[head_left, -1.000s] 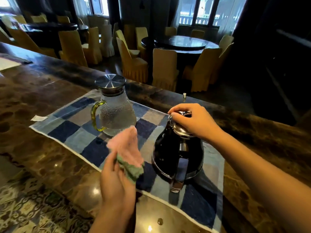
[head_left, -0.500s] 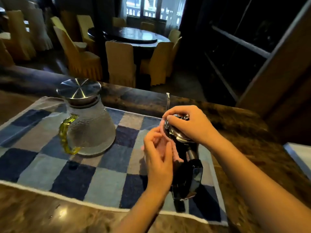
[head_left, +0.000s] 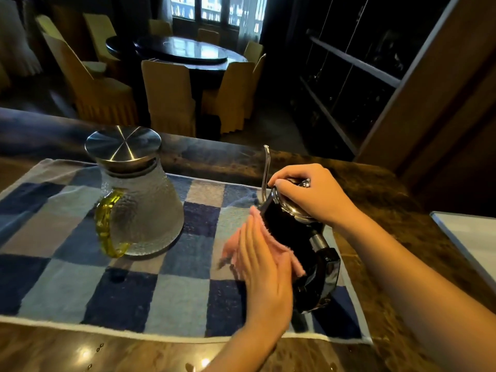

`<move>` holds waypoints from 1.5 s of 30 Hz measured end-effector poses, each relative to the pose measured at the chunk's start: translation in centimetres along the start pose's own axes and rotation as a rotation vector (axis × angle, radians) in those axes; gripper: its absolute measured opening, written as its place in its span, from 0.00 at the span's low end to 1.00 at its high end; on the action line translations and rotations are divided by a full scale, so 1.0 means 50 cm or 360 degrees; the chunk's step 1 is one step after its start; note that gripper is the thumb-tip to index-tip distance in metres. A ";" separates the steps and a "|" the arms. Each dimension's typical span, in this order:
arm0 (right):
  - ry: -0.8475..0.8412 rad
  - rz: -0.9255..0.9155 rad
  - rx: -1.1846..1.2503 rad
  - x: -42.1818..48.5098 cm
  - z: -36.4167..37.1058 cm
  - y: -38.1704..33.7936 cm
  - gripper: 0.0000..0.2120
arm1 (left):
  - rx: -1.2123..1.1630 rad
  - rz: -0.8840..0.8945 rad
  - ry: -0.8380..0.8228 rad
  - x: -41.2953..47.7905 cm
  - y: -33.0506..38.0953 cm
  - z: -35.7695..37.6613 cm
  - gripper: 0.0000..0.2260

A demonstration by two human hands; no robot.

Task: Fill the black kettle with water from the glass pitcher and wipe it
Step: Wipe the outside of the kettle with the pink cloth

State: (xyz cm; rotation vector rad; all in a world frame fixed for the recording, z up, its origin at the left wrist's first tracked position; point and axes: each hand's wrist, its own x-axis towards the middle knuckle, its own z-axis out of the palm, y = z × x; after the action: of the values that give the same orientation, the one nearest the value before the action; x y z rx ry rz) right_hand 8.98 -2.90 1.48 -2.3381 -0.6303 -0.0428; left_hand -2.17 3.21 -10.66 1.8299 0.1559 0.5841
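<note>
Left hand [head_left: 264, 267]: we moved it from the near edge to the left side of the black kettle [head_left: 285, 227], fingers now flat.
Pink cloth [head_left: 295, 263]: now pressed against that side.

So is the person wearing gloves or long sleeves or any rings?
No gloves. The left hand and right hand are both bare, with no rings showing. There is no watch or bracelet on either wrist. The left forearm and right forearm are bare too, with no sleeve in view right to the picture's edge. The left hand looks a little blurry.
</note>
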 end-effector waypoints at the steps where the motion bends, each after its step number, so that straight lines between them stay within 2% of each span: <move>1: -0.0006 0.0000 -0.0005 -0.001 0.000 -0.001 0.08 | -0.0008 0.0087 0.0038 0.015 0.005 0.003 0.28; 3: -0.0014 -0.0005 -0.0017 -0.003 0.000 -0.004 0.08 | -0.0156 0.0008 0.0056 0.083 0.000 -0.004 0.23; 5: 0.0001 0.0001 -0.0032 -0.003 -0.002 -0.005 0.08 | -0.0452 -0.0083 -0.0160 0.163 -0.015 -0.015 0.20; 7: 0.0009 0.0006 -0.0029 -0.003 -0.004 -0.006 0.08 | -0.0322 -0.0131 -0.0374 0.208 -0.039 -0.023 0.11; 9: 0.0013 0.0021 -0.0023 -0.002 -0.004 -0.007 0.08 | -0.0169 -0.0301 -0.0402 0.218 -0.065 -0.027 0.09; 12: 0.0010 0.0037 -0.0021 -0.001 -0.002 -0.006 0.08 | -0.0546 -0.0453 -0.0340 0.155 -0.085 -0.034 0.13; 14: 0.0029 0.0036 -0.0025 -0.001 -0.002 -0.005 0.08 | -0.0626 -0.0378 -0.0084 0.079 -0.082 -0.015 0.17; 16: 0.0045 0.0028 -0.0029 -0.001 -0.001 -0.006 0.08 | -0.0404 -0.0188 0.0092 0.009 -0.026 0.009 0.22; 18: 0.0048 0.0024 -0.0021 -0.002 0.003 -0.008 0.08 | -0.0167 0.0012 0.0223 0.003 0.026 0.019 0.23; 20: 0.0052 0.0022 -0.0012 -0.002 0.005 -0.010 0.08 | -0.0208 0.0125 0.0204 0.064 0.041 0.006 0.19; 22: 0.0059 0.0019 -0.0018 -0.002 0.004 -0.011 0.09 | -0.0346 0.0075 0.0044 0.142 0.025 -0.014 0.16; 25: 0.0061 0.0028 -0.0025 -0.002 0.000 -0.008 0.10 | -0.0379 -0.0128 -0.0272 0.210 -0.008 -0.031 0.13; 28: 0.0073 0.0026 -0.0048 -0.003 0.002 -0.003 0.08 | -0.0557 -0.0366 -0.0358 0.187 -0.037 -0.041 0.16; 30: 0.0075 0.0033 -0.0061 -0.003 0.003 -0.002 0.08 | -0.0582 -0.0352 -0.0203 0.128 -0.052 -0.034 0.17; 32: 0.0085 0.0046 -0.0069 -0.002 0.005 -0.001 0.08 | -0.0353 -0.0358 0.0019 0.054 -0.051 -0.009 0.22; 35: 0.0100 0.0050 -0.0061 -0.003 0.006 0.001 0.08 | -0.0095 -0.0161 0.0100 -0.037 0.006 0.029 0.25; 38: 0.0103 0.0049 -0.0043 -0.001 0.007 0.000 0.08 | 0.0013 0.0093 0.0184 -0.010 0.036 0.043 0.26; 40: 0.0112 0.0055 -0.0041 0.001 0.009 -0.001 0.08 | 0.0032 0.0184 0.0178 0.056 0.044 0.022 0.23; 42: 0.0129 0.0066 -0.0031 0.001 0.008 -0.002 0.11 | -0.0130 -0.0040 0.0025 0.133 0.032 -0.005 0.18; 45: 0.0118 0.0069 -0.0016 -0.001 0.007 0.002 0.12 | -0.0412 -0.0502 -0.0315 0.216 -0.016 -0.027 0.23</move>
State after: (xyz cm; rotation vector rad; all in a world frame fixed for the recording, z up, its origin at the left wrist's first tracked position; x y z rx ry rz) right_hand 8.96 -2.76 1.13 -2.3476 -0.5442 -0.1127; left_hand 6.71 8.81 -7.73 1.5599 0.2195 0.1900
